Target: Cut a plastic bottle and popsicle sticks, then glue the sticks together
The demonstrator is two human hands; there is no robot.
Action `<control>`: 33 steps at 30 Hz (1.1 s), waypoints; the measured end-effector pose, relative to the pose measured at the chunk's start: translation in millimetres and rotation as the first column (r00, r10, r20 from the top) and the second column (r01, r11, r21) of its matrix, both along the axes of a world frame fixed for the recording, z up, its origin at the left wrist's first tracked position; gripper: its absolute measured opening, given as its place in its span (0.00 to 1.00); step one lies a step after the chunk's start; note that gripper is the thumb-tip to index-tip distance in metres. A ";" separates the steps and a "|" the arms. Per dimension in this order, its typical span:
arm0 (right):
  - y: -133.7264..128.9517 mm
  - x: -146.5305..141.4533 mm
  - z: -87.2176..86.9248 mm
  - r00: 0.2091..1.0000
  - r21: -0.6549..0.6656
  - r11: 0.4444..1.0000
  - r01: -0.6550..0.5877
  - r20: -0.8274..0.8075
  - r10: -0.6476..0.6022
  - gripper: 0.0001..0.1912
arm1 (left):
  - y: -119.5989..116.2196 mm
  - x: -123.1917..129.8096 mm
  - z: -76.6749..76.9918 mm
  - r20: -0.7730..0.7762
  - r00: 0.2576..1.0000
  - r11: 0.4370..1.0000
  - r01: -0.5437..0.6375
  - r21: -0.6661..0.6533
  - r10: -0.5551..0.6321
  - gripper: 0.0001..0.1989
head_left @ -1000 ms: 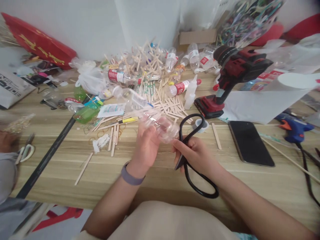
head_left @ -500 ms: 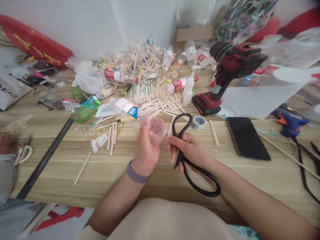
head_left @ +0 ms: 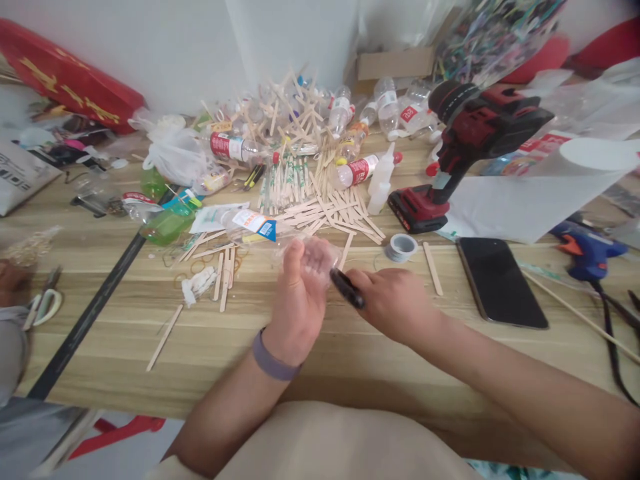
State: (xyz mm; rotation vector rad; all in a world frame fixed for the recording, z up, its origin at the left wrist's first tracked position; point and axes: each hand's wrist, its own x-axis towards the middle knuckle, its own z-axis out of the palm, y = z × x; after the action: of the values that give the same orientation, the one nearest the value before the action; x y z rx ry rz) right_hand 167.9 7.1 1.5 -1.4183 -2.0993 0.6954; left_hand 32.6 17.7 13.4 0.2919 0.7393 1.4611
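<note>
My left hand (head_left: 300, 293) is closed around the end of a clear plastic bottle (head_left: 320, 257), palm turned up and thumb on top. The bottle points away to the left, and a white, orange and blue label (head_left: 255, 223) shows toward its far end. My right hand (head_left: 393, 300) grips black-handled scissors (head_left: 347, 289) close beside the bottle's near end. Only a short dark part of the scissors shows, seen nearly edge-on; the rest is hidden by the hand. I cannot tell whether the blades touch the plastic.
Wooden craft sticks (head_left: 330, 213) and several bottles are piled behind. To the right are a tape roll (head_left: 401, 248), a phone (head_left: 501, 282), a red cordless drill (head_left: 465, 147) and a blue glue gun (head_left: 590, 250). Another person's hand (head_left: 11, 283) is at far left near scissors (head_left: 47, 307).
My right hand has turned over, swinging the scissors from loops in full view to nearly edge-on, against or close to the bottle's end. My left hand has barely moved.
</note>
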 end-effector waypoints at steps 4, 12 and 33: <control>10.2 11.2 7.9 0.991 0.026 0.995 -0.096 0.096 0.093 0.09 | 3.0 2.3 -4.1 0.060 0.996 0.995 0.075 -0.065 -0.071 0.15; 0.6 -4.8 -6.7 0.972 -0.296 0.955 -0.032 -0.230 -0.039 0.20 | 3.7 -1.0 -7.4 0.048 0.998 0.989 0.057 -0.135 -0.051 0.13; 12.7 2.3 17.2 0.997 -0.033 0.997 -0.065 0.037 0.066 0.08 | 0.9 -3.1 -1.8 0.110 0.989 0.992 0.111 -0.058 -0.104 0.18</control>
State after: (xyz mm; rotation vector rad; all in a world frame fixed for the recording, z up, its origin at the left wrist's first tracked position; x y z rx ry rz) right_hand 170.2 19.8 18.7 -1.3950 -2.1816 0.7366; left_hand 29.4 18.6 11.7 0.2001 0.6728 1.3376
